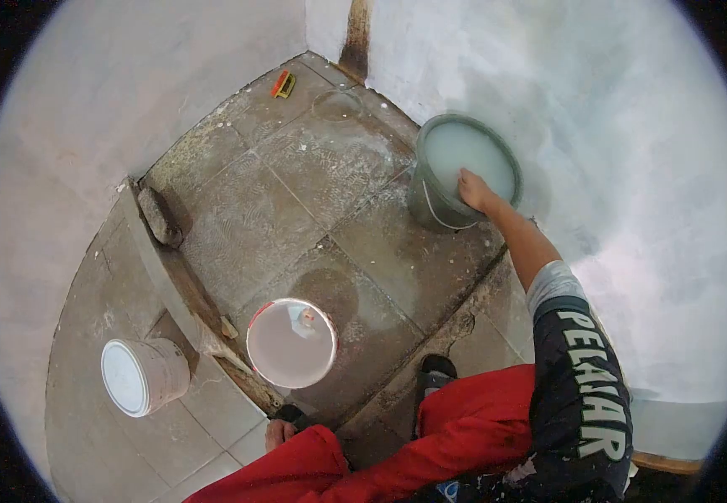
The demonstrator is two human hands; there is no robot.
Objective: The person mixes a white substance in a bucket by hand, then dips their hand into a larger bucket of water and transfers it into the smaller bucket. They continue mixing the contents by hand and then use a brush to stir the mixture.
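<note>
My right hand (476,189) is closed over the near side of the dark green bucket (427,201), its fingers curled down toward the cloudy, pale liquid (464,147). Whatever it grips, if anything, is hidden by the fist and the liquid. A thin wire handle (445,220) hangs down the bucket's outer side. My left hand is not visible. Near my feet stands a white bucket (250,335) with red marks on its rim, holding pinkish-grey liquid with a bright reflection.
A second white bucket (162,375), lying tilted or seen from above, stands left of a low ledge (162,260). A stone (159,216) rests on that ledge. An orange-and-yellow brush (283,84) lies by the far corner. The tiled floor (321,176) is wet and smeared.
</note>
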